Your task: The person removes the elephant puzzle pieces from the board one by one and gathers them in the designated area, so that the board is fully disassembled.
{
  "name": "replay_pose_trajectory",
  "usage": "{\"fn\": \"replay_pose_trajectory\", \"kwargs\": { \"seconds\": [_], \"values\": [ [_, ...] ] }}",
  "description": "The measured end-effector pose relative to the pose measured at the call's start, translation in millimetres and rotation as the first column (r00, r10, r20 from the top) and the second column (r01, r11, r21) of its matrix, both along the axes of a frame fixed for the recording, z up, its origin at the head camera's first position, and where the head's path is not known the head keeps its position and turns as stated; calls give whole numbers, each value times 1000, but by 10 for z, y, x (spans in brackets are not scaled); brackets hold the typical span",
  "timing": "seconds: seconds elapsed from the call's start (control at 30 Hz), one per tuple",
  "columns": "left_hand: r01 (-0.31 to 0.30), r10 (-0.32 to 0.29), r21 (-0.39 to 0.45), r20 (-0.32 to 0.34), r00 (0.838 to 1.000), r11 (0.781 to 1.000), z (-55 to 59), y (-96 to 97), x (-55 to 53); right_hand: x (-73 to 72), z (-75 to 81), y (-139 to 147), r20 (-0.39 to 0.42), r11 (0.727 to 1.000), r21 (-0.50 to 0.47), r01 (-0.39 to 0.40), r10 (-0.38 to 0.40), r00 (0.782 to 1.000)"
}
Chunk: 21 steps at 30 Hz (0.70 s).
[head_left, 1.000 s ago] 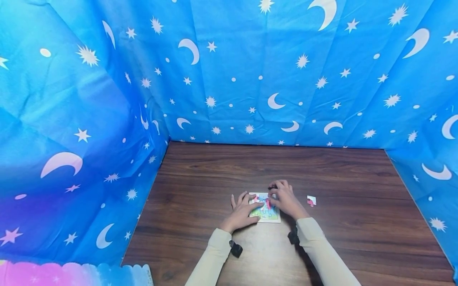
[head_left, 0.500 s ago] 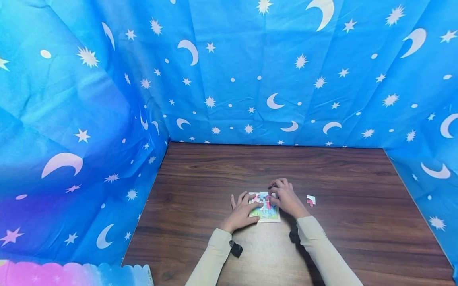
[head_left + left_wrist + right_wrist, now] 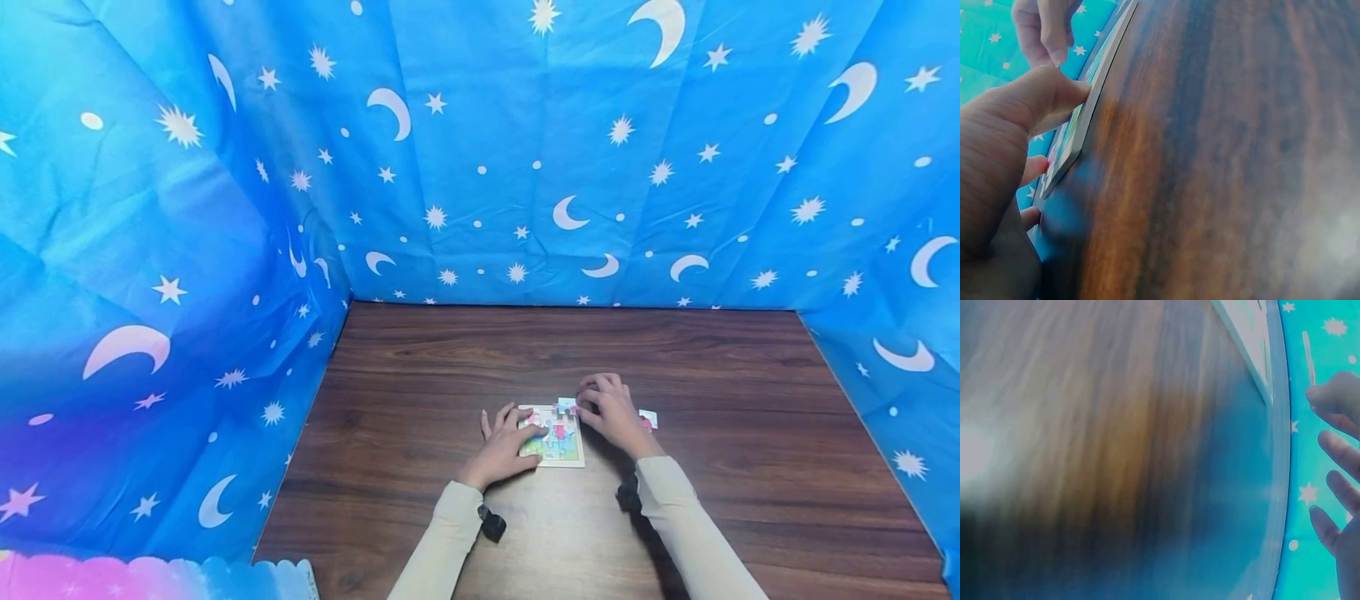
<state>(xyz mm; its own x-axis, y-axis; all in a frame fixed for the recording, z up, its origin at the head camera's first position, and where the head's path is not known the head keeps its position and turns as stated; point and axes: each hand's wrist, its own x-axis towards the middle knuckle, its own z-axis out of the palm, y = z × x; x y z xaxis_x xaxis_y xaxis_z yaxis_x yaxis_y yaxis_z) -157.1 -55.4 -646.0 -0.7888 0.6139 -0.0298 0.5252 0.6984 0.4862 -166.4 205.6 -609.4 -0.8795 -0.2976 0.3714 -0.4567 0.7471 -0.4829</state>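
A small square jigsaw puzzle in a pale tray lies on the wooden table, with colourful pieces in it. My left hand rests on its left side, fingers spread; in the left wrist view the thumb presses on the tray's edge. Between thumb and finger, my right hand pinches a puzzle piece above the tray's far right part. In the right wrist view that puzzle piece shows edge-on, clear of the tray. The right hand's other fingers are spread apart.
Another puzzle piece, white and red, lies on the table right of the tray, partly hidden by the right hand. Blue star-and-moon cloth stands round the table. A pink and blue scalloped edge is at lower left.
The right hand has lifted the puzzle piece out of the tray and moved slightly right and away with it. The left hand stays on the tray. The view has shifted slightly.
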Motion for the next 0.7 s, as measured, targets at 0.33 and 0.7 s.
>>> {"fn": "replay_pose_trajectory", "kwargs": {
  "seconds": [0.33,0.7],
  "values": [
    [-14,14,1,14,1000,1000,79,-4,37,107,-54,305,46,996,15,83,-84,995],
    [-10,10,-7,4,1000,1000,38,12,25,250,-117,587,46,984,27,173,-175,984]
  ]
}}
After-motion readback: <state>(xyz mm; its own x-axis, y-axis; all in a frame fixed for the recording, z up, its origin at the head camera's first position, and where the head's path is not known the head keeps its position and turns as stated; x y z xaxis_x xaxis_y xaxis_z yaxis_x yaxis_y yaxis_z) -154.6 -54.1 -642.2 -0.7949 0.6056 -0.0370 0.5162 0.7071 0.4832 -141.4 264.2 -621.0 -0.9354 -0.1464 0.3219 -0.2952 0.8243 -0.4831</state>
